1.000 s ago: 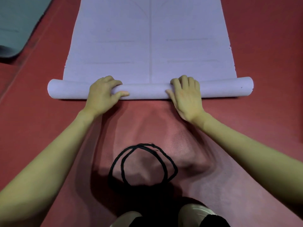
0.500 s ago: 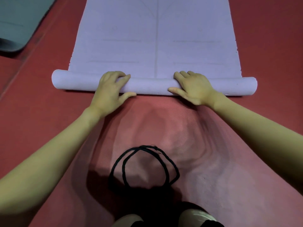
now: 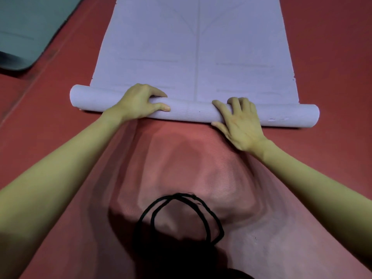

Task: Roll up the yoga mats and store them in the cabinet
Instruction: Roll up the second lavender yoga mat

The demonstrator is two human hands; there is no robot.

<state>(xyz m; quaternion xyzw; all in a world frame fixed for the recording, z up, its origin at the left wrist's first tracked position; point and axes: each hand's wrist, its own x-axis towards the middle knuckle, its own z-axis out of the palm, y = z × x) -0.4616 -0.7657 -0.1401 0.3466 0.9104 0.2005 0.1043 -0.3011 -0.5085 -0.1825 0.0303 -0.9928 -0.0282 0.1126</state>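
Lavender mat (image 3: 193, 49) barely rolled; roll (image 3: 193, 112) gripped by curled fingers of left hand (image 3: 138, 102), right hand (image 3: 240, 121). Teal mat (image 3: 26, 31) left flat; cabinet unseen.

One head-worn wide-angle camera looks steeply down and forward, close over the red floor (image 3: 332, 47).
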